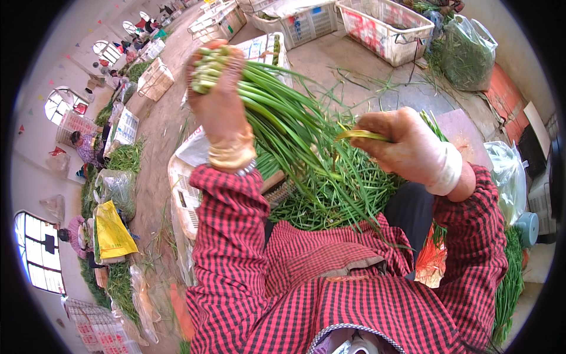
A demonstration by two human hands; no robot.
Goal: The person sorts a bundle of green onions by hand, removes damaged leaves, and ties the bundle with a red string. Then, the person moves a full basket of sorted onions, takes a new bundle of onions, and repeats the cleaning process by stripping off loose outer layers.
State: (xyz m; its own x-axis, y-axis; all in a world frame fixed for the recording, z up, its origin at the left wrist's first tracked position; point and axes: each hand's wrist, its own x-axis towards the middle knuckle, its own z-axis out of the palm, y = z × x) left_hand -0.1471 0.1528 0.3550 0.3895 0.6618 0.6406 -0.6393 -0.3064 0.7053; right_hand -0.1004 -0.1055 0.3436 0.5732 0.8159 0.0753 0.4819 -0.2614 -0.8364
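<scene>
My left hand [219, 109], raised at the upper left of centre, is wrapped round a bunch of garlic chives [283, 115]. The pale cut ends are bundled at my fingers, and the long green leaves trail down to the right. My right hand [410, 150] is closed in a pinch on a yellowed leaf [362, 135], close to the bunch's leaf tips. White bands circle both wrists. Below the hands, in front of my lap, lies a heap of loose green leaves [359, 194].
A white plastic crate [184, 192] stands left of my knees, and more crates [389, 29] stand ahead. Bags of greens [469, 53] sit at the far right. A pile of chives [510, 283] lies by my right side. Other people [88, 147] sit among greens along the left wall.
</scene>
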